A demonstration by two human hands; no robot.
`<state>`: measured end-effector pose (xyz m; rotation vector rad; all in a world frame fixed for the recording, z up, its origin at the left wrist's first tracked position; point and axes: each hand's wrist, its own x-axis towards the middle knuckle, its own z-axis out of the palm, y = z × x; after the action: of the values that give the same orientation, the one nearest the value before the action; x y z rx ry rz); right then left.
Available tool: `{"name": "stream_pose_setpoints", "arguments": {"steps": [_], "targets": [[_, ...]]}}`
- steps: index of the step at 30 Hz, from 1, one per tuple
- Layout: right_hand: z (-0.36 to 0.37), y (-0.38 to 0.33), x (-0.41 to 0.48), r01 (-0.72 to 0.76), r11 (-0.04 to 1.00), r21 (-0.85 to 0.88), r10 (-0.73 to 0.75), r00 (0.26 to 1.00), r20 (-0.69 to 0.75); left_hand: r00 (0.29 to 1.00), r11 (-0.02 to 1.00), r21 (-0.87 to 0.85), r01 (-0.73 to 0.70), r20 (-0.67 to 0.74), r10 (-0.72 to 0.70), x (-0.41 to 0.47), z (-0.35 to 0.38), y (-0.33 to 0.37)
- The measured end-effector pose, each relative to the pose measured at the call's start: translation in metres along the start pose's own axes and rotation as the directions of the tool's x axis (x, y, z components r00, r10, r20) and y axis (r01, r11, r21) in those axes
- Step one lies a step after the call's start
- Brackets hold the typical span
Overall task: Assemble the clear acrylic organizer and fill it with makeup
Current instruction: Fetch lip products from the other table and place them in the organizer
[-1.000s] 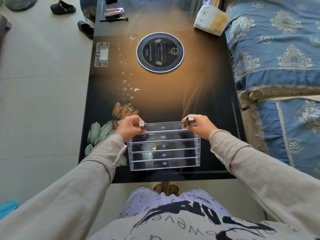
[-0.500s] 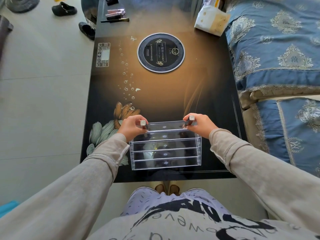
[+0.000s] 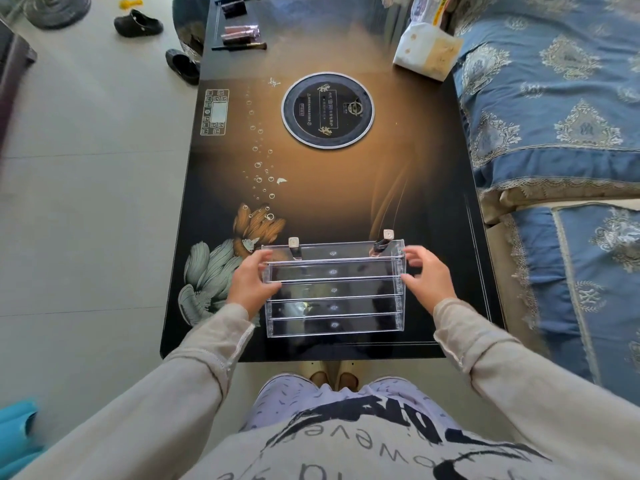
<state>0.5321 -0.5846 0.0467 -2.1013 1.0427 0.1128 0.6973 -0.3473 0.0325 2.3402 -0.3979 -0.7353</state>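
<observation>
The clear acrylic organizer (image 3: 334, 308) stands on the dark table (image 3: 346, 188) near its front edge, its stepped rows running left to right. Two lipsticks stand upright in the back row, one at the left end (image 3: 294, 247) and one at the right end (image 3: 382, 241). My left hand (image 3: 251, 284) is at the organizer's left wall, fingers loosely curved and the thumb lying against its front. At the right wall my right hand (image 3: 427, 277) has relaxed fingers, the tips at the top corner. Neither hand holds a lipstick.
More makeup tubes (image 3: 240, 32) and a brush (image 3: 239, 47) lie at the table's far left end. A tissue pack (image 3: 426, 53) sits at the far right. A round hob plate (image 3: 327, 109) is set in the middle. A blue-covered sofa (image 3: 554, 116) borders the right side; slippers (image 3: 181, 65) lie on the floor.
Both hands let go of the lipsticks, which now stand in the back row, and dropped back to the organizer's side walls.
</observation>
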Motion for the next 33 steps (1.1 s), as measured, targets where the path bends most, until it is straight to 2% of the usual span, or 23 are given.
{"name": "stream_pose_setpoints", "arguments": {"steps": [3,6,9,12,15,22,26,31,33], "targets": [[0.011,0.032,-0.034,-0.141,0.99,0.02,0.141,0.99,-0.007,0.995,0.995,-0.011,0.103,-0.006,-0.103,-0.033,0.009,-0.027],[0.029,0.061,-0.074,-0.267,0.964,-0.01,0.265,0.954,0.139,0.949,0.955,-0.052,0.293,0.135,-0.284,-0.074,0.019,-0.057],[0.046,0.082,-0.103,-0.335,0.938,-0.086,0.345,0.891,0.297,0.876,0.914,0.016,0.406,0.277,-0.394,-0.115,0.029,-0.079],[0.049,0.088,-0.111,-0.387,0.917,-0.097,0.394,0.843,0.366,0.827,0.87,0.021,0.492,0.3,-0.475,-0.143,0.035,-0.095],[0.043,0.086,-0.103,-0.413,0.906,-0.095,0.417,0.832,0.367,0.8,0.825,-0.017,0.564,0.258,-0.542,-0.158,0.038,-0.102],[0.036,0.078,-0.081,-0.224,0.923,-0.312,0.361,0.787,0.501,0.75,0.693,-0.322,0.645,0.092,-0.655,-0.186,0.054,-0.095],[0.034,0.077,-0.073,-0.086,0.899,-0.429,0.335,0.767,0.548,0.684,0.591,-0.452,0.668,0.061,-0.727,-0.221,0.078,-0.084],[0.055,0.058,-0.064,0.196,0.813,-0.548,0.267,0.711,0.65,0.615,0.501,-0.484,0.717,0.102,-0.782,-0.275,0.121,-0.089],[0.071,0.043,-0.066,0.32,0.775,-0.545,0.208,0.686,0.697,0.548,0.439,-0.523,0.731,0.066,-0.834,-0.297,0.134,-0.093]]}}
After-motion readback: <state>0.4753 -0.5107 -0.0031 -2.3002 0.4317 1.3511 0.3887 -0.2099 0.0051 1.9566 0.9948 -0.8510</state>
